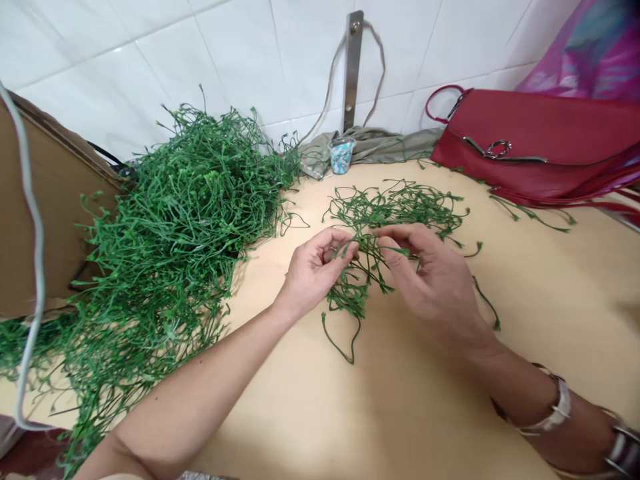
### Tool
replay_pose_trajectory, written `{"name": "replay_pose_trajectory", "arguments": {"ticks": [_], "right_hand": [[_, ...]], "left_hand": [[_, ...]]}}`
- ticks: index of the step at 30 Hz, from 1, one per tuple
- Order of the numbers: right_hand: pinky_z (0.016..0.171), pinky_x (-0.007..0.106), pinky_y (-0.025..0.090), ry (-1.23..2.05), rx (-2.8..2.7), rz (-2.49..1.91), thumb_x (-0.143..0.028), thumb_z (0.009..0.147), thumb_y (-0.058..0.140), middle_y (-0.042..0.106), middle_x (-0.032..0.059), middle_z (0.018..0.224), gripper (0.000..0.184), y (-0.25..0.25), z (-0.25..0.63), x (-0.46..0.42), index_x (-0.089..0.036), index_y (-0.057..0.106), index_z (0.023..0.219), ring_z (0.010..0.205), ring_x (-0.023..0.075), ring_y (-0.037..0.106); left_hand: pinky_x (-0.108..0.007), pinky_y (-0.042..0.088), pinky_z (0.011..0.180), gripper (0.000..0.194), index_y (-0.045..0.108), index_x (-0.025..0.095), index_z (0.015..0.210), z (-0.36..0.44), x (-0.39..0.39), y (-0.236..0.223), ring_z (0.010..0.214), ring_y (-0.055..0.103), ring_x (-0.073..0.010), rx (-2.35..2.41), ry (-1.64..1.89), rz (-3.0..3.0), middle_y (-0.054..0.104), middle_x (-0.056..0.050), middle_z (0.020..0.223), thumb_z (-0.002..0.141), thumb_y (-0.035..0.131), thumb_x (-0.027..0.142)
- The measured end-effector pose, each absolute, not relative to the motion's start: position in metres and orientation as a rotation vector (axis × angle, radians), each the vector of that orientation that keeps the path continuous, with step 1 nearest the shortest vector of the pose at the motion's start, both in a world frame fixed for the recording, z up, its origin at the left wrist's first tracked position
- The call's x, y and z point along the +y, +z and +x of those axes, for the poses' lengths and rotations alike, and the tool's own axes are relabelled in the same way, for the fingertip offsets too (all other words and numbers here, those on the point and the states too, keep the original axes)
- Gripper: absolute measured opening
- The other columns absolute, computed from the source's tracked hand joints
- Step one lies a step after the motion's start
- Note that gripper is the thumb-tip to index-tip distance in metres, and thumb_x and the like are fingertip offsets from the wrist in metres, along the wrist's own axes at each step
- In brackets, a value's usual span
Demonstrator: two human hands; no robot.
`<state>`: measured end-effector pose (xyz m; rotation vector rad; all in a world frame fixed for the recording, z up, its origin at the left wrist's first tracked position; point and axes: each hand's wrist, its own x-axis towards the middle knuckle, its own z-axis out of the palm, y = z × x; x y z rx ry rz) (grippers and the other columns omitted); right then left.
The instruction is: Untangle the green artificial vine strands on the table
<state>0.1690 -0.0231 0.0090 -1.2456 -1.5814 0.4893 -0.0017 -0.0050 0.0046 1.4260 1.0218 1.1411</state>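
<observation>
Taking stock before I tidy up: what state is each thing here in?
Left hand, pinching a tangle of thin green sprigs
Right hand, gripping the same tangle
Loose green sprig pile, spread flat on the cream table
Large green sprig heap, piled against brown cardboard
Red leather handbag, flap closed
Clear plastic cup, upright, holding blue pieces

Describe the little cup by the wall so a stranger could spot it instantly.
Find the red handbag at the far edge of the cream tabletop. To its left, under the steel wall bracket, a small clear cup stands against crumpled grey-green cloth. Only it holds blue and white bits.
</observation>
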Motion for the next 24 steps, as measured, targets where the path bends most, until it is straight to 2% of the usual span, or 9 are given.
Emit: {"name": "replay_pose_trajectory", "arguments": {"ticks": [5, 10, 14, 17, 24], "right_hand": [[0.071, 0.034, 0.053, 0.886, -1.424, -1.237, -0.048, 0.086, 0.07, 0.072, 0.0035, 0.082, 0.025, -0.001, 0.169, -0.017, -0.023, 0.069, 0.086, 0.077, 0.0198, 0.065], [0.064, 0.031, 0.052, 1.105, -1.349, -1.197, -0.043, 0.075, 0.076, 0.067, 0.0015, 0.076, 0.024, -0.005, 0.169, -0.011, -0.022, 0.067, 0.083, 0.068, 0.0166, 0.061], [0.065, 0.032, 0.053, 1.083, -1.366, -1.255, -0.036, 0.075, 0.072, 0.071, 0.0033, 0.079, 0.018, -0.002, 0.17, -0.011, -0.021, 0.069, 0.085, 0.069, 0.0174, 0.063], [0.068, 0.033, 0.054, 0.994, -1.412, -1.293, -0.033, 0.077, 0.068, 0.074, 0.004, 0.08, 0.015, 0.0, 0.173, -0.011, -0.021, 0.071, 0.086, 0.072, 0.0186, 0.065], [0.054, 0.029, 0.043, 0.863, -1.389, -1.357, -0.027, 0.074, 0.062, 0.063, -0.0012, 0.065, 0.007, -0.004, 0.167, -0.011, -0.022, 0.065, 0.077, 0.058, 0.0146, 0.054]], "left_hand": [[-0.021, 0.04, 0.063, 0.015, 0.07, 0.019, 0.092, -0.005, -0.002, -0.005, 0.065, 0.051, -0.0093, 1.029, 1.147, 1.635, 0.067, 0.0, 0.085, 0.088, 0.07, 0.034], [-0.022, 0.039, 0.063, 0.014, 0.069, 0.019, 0.089, -0.007, 0.0, -0.007, 0.064, 0.049, -0.0093, 1.073, 1.155, 1.648, 0.064, 0.002, 0.078, 0.089, 0.069, 0.033], [-0.022, 0.041, 0.067, 0.013, 0.068, 0.018, 0.086, -0.008, 0.0, -0.002, 0.069, 0.054, -0.0108, 1.077, 1.17, 1.691, 0.065, 0.0, 0.079, 0.09, 0.068, 0.031], [-0.023, 0.039, 0.064, 0.019, 0.067, 0.018, 0.085, -0.008, -0.002, 0.001, 0.066, 0.051, -0.0109, 1.1, 1.128, 1.727, 0.062, 0.001, 0.074, 0.091, 0.067, 0.036], [-0.023, 0.036, 0.06, 0.022, 0.064, 0.018, 0.084, -0.001, -0.004, -0.002, 0.062, 0.047, -0.0094, 1.105, 1.047, 1.749, 0.057, 0.003, 0.069, 0.093, 0.064, 0.037]]}}
